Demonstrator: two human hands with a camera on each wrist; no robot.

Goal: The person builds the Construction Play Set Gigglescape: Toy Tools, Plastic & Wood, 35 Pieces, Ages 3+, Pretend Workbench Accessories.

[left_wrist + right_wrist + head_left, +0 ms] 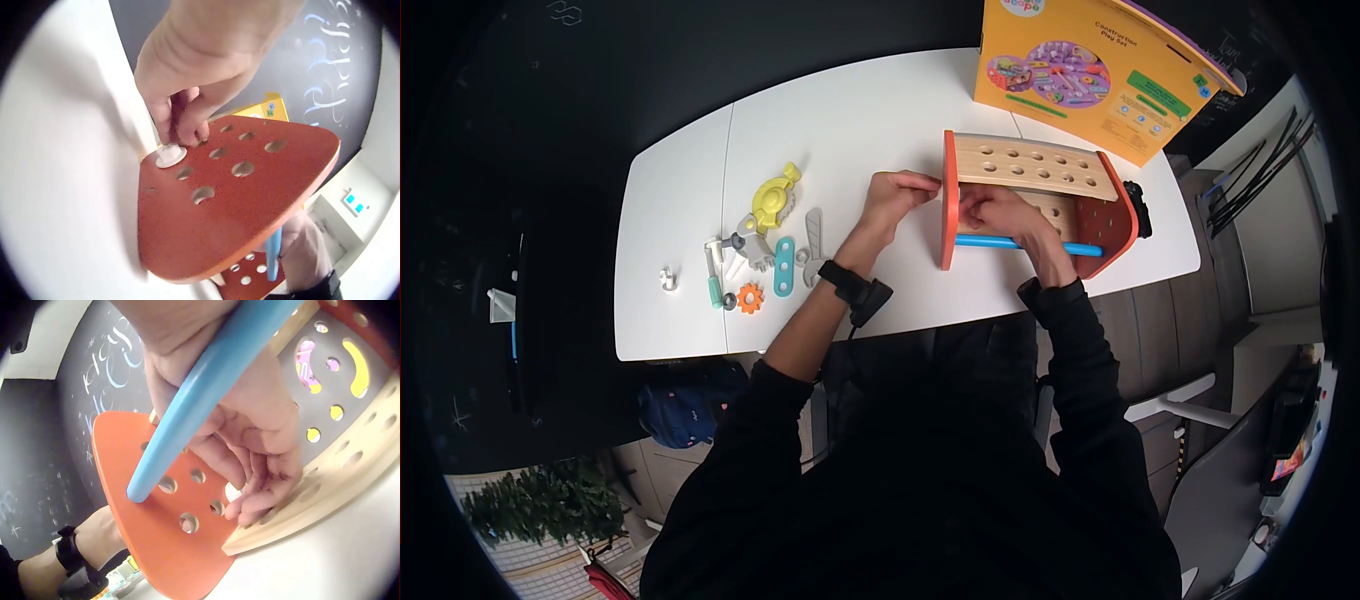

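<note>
A wooden toy toolbox with orange-red side panels (949, 215) stands on the table. Outside its left panel, my left hand (890, 205) pinches the head of a white plastic bolt (170, 156), which sits flat against the panel at a hole near a corner. My right hand (1000, 210) reaches inside the box, behind the blue rod (187, 400). Its curled fingers close round a small white piece (233, 492) at the inner face of the same panel; the fingers hide most of that piece.
Left on the table (680, 190) lie a yellow toy saw (772, 203), a grey wrench (814, 235), a teal strip (784, 267), a hammer (714, 275), an orange gear (749, 298) and a white piece (667, 279). Behind the toolbox stands a yellow carton (1090, 75).
</note>
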